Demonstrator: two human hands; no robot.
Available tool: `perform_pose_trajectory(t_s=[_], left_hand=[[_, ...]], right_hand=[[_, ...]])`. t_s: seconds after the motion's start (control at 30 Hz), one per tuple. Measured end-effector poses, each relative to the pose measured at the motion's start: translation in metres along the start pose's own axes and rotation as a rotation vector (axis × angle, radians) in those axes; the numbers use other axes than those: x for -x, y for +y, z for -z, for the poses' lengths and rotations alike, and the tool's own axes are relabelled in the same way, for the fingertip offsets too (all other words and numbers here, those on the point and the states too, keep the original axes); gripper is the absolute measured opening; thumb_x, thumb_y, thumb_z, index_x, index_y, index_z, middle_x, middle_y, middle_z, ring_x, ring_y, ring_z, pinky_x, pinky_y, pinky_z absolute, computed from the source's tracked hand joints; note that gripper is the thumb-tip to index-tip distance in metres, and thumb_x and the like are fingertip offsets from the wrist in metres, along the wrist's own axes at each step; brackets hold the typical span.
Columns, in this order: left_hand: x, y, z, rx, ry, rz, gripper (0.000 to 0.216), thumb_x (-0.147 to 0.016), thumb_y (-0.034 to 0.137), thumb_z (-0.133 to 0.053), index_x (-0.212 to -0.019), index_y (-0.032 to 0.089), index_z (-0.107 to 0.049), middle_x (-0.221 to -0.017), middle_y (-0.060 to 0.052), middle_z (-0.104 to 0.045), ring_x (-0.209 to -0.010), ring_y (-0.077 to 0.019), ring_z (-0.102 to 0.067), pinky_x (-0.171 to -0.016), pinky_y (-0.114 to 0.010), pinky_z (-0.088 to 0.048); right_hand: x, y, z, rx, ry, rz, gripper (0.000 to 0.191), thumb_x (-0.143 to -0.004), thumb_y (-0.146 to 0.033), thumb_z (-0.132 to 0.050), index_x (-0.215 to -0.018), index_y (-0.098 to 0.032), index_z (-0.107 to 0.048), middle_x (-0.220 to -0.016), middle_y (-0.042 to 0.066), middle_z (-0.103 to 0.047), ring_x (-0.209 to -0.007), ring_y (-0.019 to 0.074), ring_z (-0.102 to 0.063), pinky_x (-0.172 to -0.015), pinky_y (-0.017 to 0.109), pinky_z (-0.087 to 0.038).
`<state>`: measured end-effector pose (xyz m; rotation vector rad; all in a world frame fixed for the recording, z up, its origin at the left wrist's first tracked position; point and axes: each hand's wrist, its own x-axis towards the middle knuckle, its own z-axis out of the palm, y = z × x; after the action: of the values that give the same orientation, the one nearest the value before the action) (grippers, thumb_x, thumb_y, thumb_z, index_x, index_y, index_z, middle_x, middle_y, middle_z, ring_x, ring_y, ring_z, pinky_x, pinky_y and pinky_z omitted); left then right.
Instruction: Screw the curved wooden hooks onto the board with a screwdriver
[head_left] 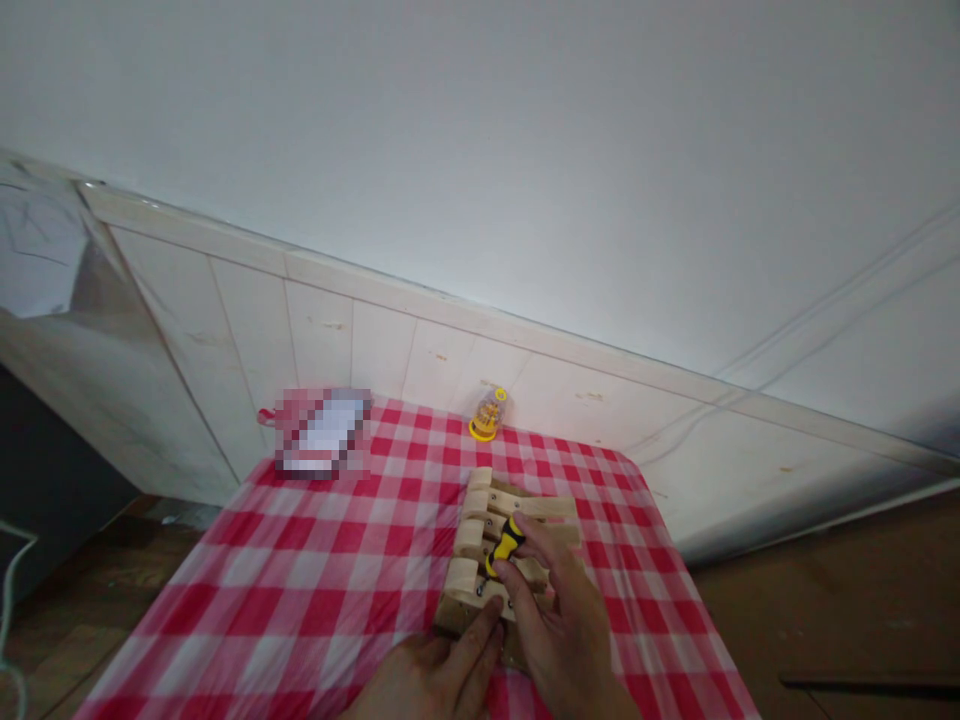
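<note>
A yellow and black screwdriver (505, 546) is gripped between the thumb and fingers of my right hand (564, 610). Its tip points down and left at a screw near the front of a wooden piece (474, 540) made of several slats with rounded ends. Small dark screws or holes dot the slats. My left hand (442, 665) lies at the near end of the wood, its index finger stretched out and pressing on the nearest slat close to the screwdriver's tip. The right hand covers part of the slats' right side.
The wood rests on a table under a red and white checked cloth (300, 560). A clear container with a yellow base (489, 415) stands at the back by the white panelled wall (382, 345). A blurred-out flat item (326, 432) lies at the back left.
</note>
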<state>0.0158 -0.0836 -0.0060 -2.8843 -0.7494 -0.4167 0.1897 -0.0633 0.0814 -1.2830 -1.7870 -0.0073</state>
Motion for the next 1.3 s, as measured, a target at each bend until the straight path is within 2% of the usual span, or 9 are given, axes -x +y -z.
perform_pose_trajectory(t_s=[0.17, 0.27, 0.6, 0.7, 0.83, 0.97, 1.17, 1.3], left_hand=[[0.001, 0.0007, -0.0048, 0.019, 0.075, 0.013, 0.051, -0.093, 0.022, -0.068, -0.141, 0.007, -0.061, -0.14, -0.02, -0.066, -0.07, -0.0184, -0.076, -0.061, -0.028, -0.066], [0.0012, 0.0011, -0.0042, 0.019, 0.087, 0.023, 0.05, -0.093, 0.024, -0.069, -0.14, 0.007, -0.062, -0.139, -0.019, -0.067, -0.072, -0.0191, -0.077, -0.062, -0.029, -0.066], [0.0001, -0.0005, 0.0026, -0.008, 0.041, 0.003, 0.041, -0.099, 0.023, -0.062, -0.136, 0.007, -0.064, -0.136, -0.019, -0.069, -0.069, -0.0189, -0.077, -0.061, -0.03, -0.066], [0.0004, -0.0004, 0.0017, -0.01, 0.045, 0.013, 0.041, -0.099, 0.024, -0.061, -0.137, 0.008, -0.064, -0.138, -0.019, -0.068, -0.066, -0.0179, -0.076, -0.056, -0.028, -0.065], [0.0005, -0.0017, 0.0014, 0.01, 0.037, 0.006, 0.042, -0.099, 0.025, -0.062, -0.137, 0.009, -0.064, -0.141, -0.019, -0.066, -0.066, -0.0177, -0.075, -0.056, -0.028, -0.064], [-0.0001, -0.0017, 0.0022, 0.033, 0.038, 0.022, 0.043, -0.098, 0.024, -0.064, -0.138, 0.008, -0.063, -0.143, -0.019, -0.064, -0.067, -0.0166, -0.075, -0.057, -0.027, -0.064], [0.0009, 0.0003, 0.0001, 0.034, 0.042, 0.029, 0.048, -0.095, 0.025, -0.069, -0.139, 0.007, -0.062, -0.142, -0.019, -0.065, -0.066, -0.0169, -0.075, -0.054, -0.027, -0.063], [0.0009, 0.0008, -0.0004, 0.013, 0.04, 0.024, 0.043, -0.098, 0.028, -0.065, -0.136, 0.008, -0.064, -0.138, -0.018, -0.068, -0.069, -0.0183, -0.076, -0.055, -0.028, -0.064]], right_hand=[[-0.0012, -0.002, 0.0004, -0.054, -0.09, -0.062, 0.04, -0.092, -0.015, -0.065, -0.128, -0.03, -0.072, -0.115, 0.004, -0.083, -0.098, 0.0222, -0.083, -0.087, 0.032, -0.069], [-0.0026, -0.0013, 0.0004, -0.068, -0.126, -0.076, 0.04, -0.091, -0.016, -0.065, -0.127, -0.031, -0.072, -0.113, 0.004, -0.084, -0.096, 0.0226, -0.083, -0.086, 0.034, -0.07], [-0.0041, 0.0055, -0.0044, -0.052, 0.017, 0.008, 0.029, -0.093, -0.02, -0.071, -0.121, -0.028, -0.07, -0.103, 0.005, -0.083, -0.083, 0.0216, -0.083, -0.072, 0.029, -0.071], [-0.0035, 0.0058, -0.0031, -0.025, 0.018, 0.045, 0.028, -0.093, -0.019, -0.07, -0.121, -0.027, -0.068, -0.102, 0.005, -0.083, -0.085, 0.022, -0.083, -0.076, 0.031, -0.071], [-0.0012, 0.0025, 0.0005, -0.017, -0.015, 0.076, 0.037, -0.092, -0.016, -0.066, -0.127, -0.027, -0.065, -0.112, 0.009, -0.081, -0.1, 0.0253, -0.082, -0.087, 0.036, -0.069], [0.0009, -0.0015, 0.0009, -0.097, -0.041, 0.021, 0.04, -0.091, -0.011, -0.061, -0.127, -0.029, -0.064, -0.108, 0.006, -0.081, -0.096, 0.0216, -0.083, -0.082, 0.032, -0.07], [-0.0012, -0.0006, -0.0038, -0.037, 0.029, 0.016, 0.029, -0.093, -0.018, -0.067, -0.12, -0.028, -0.067, -0.101, 0.006, -0.082, -0.086, 0.0225, -0.083, -0.071, 0.03, -0.071], [-0.006, -0.0019, -0.0034, 0.011, 0.051, 0.066, 0.019, -0.095, -0.024, -0.068, -0.115, -0.026, -0.068, -0.096, 0.004, -0.082, -0.082, 0.0213, -0.083, -0.074, 0.029, -0.07]])
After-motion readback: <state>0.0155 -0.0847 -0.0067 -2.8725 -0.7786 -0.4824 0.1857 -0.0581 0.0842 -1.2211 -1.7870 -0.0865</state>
